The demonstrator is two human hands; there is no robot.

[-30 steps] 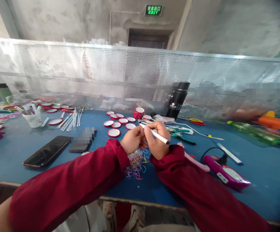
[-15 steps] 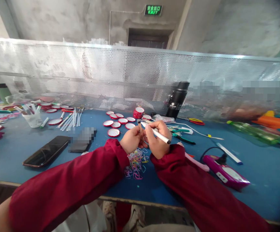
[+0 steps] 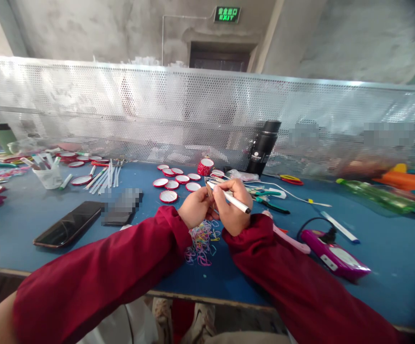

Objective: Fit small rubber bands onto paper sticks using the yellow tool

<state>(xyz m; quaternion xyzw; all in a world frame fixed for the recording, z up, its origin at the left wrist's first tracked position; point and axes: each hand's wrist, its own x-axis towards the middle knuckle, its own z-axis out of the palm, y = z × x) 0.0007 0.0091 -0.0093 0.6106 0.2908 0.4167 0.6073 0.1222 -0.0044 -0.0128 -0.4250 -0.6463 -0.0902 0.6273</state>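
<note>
Both of my hands meet above the blue table [image 3: 49, 224], in red sleeves. My right hand [image 3: 233, 206] is closed around a white pen-like stick [image 3: 236, 203] with a dark tip that points right. My left hand [image 3: 194, 208] is pinched shut against the stick's left end; what it pinches is too small to name. Under the hands lies a heap of small coloured rubber bands [image 3: 201, 242]. Just beyond them are several round red-rimmed white lids [image 3: 173, 185] and a red cup [image 3: 205, 167].
A black phone [image 3: 69, 223] lies at the left. A black flask [image 3: 263, 147] stands by the perforated metal screen [image 3: 193, 110]. Pliers [image 3: 270, 201], a purple device with cable [image 3: 334, 255], a white cup of sticks [image 3: 49, 173] and loose white sticks [image 3: 103, 177] lie around.
The hands stay together in the same place; the white stick tilted slightly and shifted a little, nothing was picked up or let go.
</note>
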